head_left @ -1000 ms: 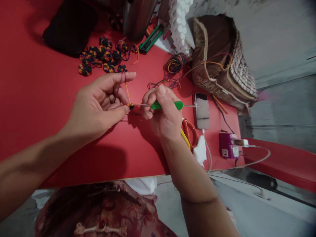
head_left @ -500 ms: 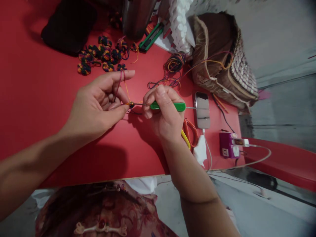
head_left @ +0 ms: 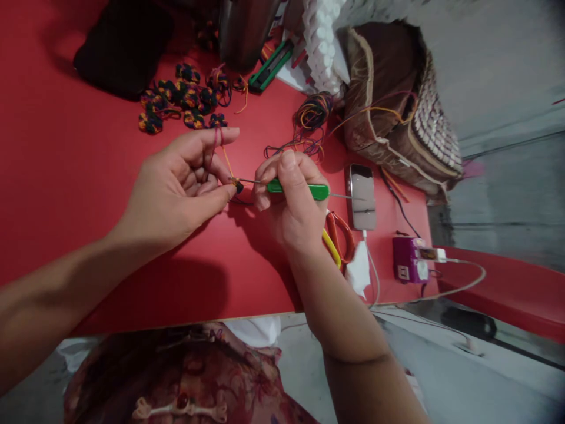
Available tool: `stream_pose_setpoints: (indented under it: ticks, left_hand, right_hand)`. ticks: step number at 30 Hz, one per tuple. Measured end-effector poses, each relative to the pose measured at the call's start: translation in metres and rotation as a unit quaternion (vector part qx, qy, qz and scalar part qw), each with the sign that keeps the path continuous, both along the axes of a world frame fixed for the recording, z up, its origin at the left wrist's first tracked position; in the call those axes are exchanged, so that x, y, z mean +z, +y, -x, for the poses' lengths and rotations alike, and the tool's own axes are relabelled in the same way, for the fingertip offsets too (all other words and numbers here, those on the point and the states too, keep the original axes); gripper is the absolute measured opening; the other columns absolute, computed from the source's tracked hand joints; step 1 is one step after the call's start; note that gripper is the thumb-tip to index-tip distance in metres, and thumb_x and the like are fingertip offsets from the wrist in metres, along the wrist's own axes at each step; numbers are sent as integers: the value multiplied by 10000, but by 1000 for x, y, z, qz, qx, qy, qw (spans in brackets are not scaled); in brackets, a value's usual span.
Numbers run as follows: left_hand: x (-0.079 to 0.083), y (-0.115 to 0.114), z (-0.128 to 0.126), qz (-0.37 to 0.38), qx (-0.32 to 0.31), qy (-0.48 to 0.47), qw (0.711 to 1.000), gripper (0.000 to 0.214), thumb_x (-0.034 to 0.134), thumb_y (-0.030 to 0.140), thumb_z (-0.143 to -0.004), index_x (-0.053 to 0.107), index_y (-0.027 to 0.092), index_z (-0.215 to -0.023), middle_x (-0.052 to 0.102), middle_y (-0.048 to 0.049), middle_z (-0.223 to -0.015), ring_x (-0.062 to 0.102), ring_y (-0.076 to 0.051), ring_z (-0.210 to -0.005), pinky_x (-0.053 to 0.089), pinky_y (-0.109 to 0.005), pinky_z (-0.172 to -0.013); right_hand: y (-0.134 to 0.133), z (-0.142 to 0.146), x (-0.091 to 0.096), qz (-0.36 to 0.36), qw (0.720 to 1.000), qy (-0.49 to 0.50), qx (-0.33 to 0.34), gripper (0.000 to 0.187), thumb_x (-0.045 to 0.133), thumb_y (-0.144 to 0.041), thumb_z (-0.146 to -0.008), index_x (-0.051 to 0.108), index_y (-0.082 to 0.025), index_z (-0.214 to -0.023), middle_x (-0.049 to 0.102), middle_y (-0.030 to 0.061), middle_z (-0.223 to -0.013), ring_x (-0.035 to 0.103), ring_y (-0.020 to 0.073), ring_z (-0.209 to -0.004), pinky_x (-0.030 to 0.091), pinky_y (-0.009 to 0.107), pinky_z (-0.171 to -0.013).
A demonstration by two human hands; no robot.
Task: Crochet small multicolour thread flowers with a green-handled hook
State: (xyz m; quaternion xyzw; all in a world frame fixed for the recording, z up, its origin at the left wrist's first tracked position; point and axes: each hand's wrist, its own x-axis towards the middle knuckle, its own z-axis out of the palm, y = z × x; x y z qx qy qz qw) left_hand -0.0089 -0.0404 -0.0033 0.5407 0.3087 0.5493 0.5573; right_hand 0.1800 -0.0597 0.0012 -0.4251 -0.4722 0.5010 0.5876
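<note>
My left hand (head_left: 179,185) pinches a tiny dark crochet piece (head_left: 238,187) between thumb and middle finger, with multicoloured yarn (head_left: 219,141) looped over the outstretched index finger. My right hand (head_left: 291,203) is closed on a green-handled crochet hook (head_left: 300,189). The hook's metal tip points left into the small piece. Both hands hover just above the red table (head_left: 66,176). The yarn trails back to a tangled bundle (head_left: 311,115) behind my right hand.
Several finished multicoloured crochet pieces (head_left: 180,103) lie at the back left beside a black pouch (head_left: 123,47). A phone (head_left: 362,197), orange-handled scissors (head_left: 338,235), a purple charger (head_left: 408,268) with cable and a brown bag (head_left: 397,112) sit at the right. A green box cutter (head_left: 269,68) lies behind.
The hook tip and the small crochet piece have shifted slightly up and left; my right hand tilted the hook a little. My left hand has kept its pinch.
</note>
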Motion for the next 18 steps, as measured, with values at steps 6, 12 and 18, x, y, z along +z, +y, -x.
stream_pose_setpoints:
  ticks: [6,12,18]
  left_hand:
    - [-4,2,2,-19,7,-8,1000,696,843,-84,-756,866,238,-1373,749,-14,-934,679,-81,-733,587,-158,-647]
    - [-6,3,7,-52,-9,23,998,840,811,-98,-728,833,300,-1467,713,-15,-966,561,-70,-687,487,-160,-571]
    - [-10,6,9,-69,-42,16,997,878,824,-101,-725,812,331,-1489,741,-13,-1000,549,-66,-652,472,-187,-569]
  right_hand:
    - [-6,4,1,-93,995,-42,-5,240,801,-507,-1069,820,-300,-948,735,-8,-873,619,132,-622,569,330,-612]
    - [-12,3,15,-154,963,-223,14,95,880,-291,-985,839,-373,-960,798,32,-1056,741,253,-1072,660,449,-1032]
    - [-16,5,15,-124,964,-237,11,154,828,-259,-1001,762,-383,-936,768,9,-1027,711,250,-981,650,449,-915]
